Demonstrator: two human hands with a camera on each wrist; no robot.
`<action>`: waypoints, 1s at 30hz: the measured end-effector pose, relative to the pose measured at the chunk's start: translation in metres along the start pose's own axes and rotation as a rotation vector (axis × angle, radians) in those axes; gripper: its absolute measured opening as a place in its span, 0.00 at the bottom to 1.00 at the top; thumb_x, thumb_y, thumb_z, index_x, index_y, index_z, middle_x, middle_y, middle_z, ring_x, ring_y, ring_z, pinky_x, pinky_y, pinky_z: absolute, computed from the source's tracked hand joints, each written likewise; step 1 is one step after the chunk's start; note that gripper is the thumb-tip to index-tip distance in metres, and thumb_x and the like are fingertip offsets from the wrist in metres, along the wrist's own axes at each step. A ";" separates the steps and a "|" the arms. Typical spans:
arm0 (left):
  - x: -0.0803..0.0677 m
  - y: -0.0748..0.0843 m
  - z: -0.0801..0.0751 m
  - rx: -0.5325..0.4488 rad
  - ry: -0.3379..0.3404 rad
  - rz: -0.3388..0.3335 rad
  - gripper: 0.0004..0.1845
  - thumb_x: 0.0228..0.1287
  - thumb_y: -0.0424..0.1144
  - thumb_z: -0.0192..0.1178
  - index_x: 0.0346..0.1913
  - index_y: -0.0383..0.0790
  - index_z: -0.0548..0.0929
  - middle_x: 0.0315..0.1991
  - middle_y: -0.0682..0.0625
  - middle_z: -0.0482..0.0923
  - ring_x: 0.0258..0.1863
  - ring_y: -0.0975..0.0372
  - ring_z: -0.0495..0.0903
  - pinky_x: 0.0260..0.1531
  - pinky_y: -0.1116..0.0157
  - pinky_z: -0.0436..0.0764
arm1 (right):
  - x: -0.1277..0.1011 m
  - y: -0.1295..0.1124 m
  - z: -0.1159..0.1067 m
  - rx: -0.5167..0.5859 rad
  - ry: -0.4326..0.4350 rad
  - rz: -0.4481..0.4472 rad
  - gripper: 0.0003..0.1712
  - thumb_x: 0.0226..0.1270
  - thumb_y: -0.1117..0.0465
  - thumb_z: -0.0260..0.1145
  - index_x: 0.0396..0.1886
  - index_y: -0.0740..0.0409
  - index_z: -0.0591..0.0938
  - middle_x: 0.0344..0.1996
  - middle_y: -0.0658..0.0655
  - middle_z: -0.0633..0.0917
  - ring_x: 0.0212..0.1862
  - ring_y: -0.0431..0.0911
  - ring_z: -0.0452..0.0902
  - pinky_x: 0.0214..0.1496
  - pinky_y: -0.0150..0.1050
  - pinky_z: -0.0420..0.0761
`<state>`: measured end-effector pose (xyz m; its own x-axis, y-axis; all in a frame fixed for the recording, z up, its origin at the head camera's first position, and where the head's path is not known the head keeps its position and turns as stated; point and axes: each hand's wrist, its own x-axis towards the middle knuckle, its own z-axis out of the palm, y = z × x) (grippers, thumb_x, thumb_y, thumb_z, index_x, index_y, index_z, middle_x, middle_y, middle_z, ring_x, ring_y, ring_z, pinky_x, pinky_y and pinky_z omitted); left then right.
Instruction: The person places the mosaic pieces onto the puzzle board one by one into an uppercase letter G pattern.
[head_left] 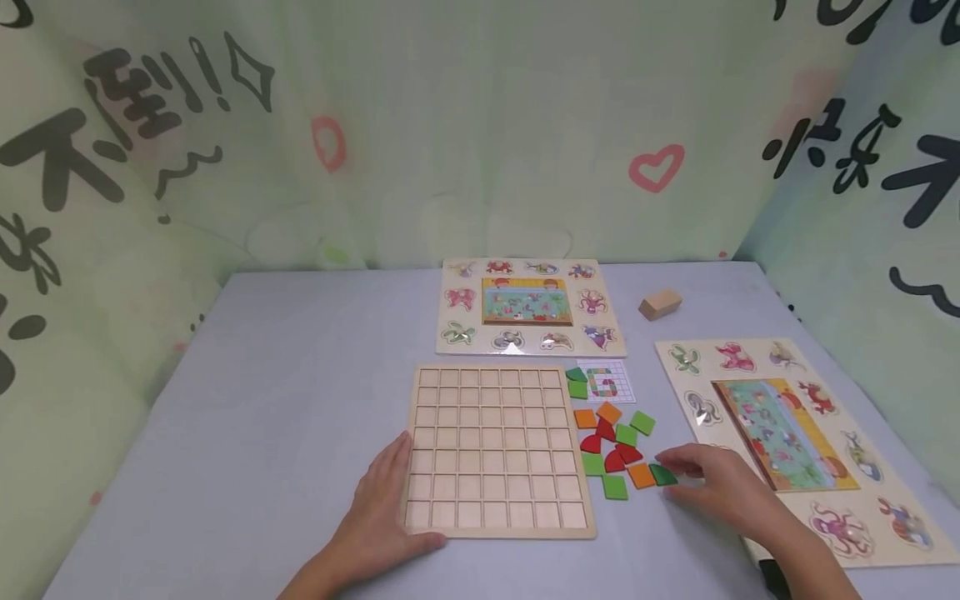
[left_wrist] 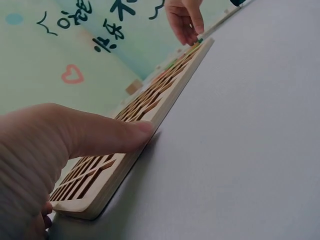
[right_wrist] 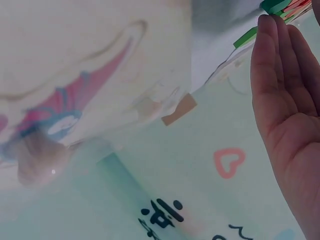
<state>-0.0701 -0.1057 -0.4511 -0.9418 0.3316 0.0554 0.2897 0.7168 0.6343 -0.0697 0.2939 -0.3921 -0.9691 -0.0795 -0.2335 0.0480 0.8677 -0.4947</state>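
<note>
A wooden grid board (head_left: 495, 450) with empty square cells lies flat in the middle of the table. My left hand (head_left: 386, 496) rests on its near left corner, and the thumb (left_wrist: 105, 135) lies along the board's edge (left_wrist: 165, 95). To the right of the board is a loose cluster of green, orange and red tiles (head_left: 613, 442). My right hand (head_left: 708, 482) lies flat, fingers straight, with its fingertips (right_wrist: 272, 25) touching a dark green tile (head_left: 663, 475) at the cluster's right edge. A small pattern card (head_left: 609, 383) sits behind the tiles.
An animal puzzle board (head_left: 528, 306) lies behind the grid board. A second one (head_left: 795, 433) lies at the right, partly under my right forearm. A small wooden block (head_left: 660, 304) sits at the back right. Printed fabric walls enclose the grey table (head_left: 285, 400).
</note>
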 end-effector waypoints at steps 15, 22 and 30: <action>0.001 -0.002 -0.002 0.039 -0.009 -0.013 0.65 0.32 0.65 0.70 0.70 0.33 0.49 0.70 0.42 0.49 0.67 0.51 0.49 0.58 0.45 0.55 | 0.010 0.000 0.005 -0.111 0.017 -0.073 0.22 0.42 0.64 0.76 0.40 0.63 0.83 0.34 0.52 0.82 0.37 0.48 0.77 0.42 0.47 0.77; 0.001 -0.003 -0.001 0.036 -0.005 -0.009 0.66 0.32 0.64 0.70 0.70 0.33 0.49 0.70 0.42 0.49 0.67 0.51 0.49 0.58 0.45 0.55 | 0.012 0.000 0.005 -0.125 -0.007 -0.042 0.20 0.43 0.61 0.76 0.38 0.62 0.83 0.32 0.50 0.81 0.36 0.46 0.76 0.42 0.47 0.77; 0.001 -0.002 -0.002 0.045 -0.007 -0.007 0.65 0.33 0.64 0.71 0.70 0.32 0.49 0.70 0.41 0.49 0.67 0.50 0.49 0.59 0.45 0.55 | 0.013 0.001 0.003 -0.138 -0.019 -0.050 0.18 0.44 0.58 0.76 0.35 0.62 0.84 0.28 0.49 0.80 0.31 0.44 0.72 0.37 0.43 0.77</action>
<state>-0.0722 -0.1080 -0.4511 -0.9427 0.3306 0.0451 0.2903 0.7459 0.5995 -0.0815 0.2921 -0.3977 -0.9645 -0.1326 -0.2283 -0.0351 0.9214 -0.3871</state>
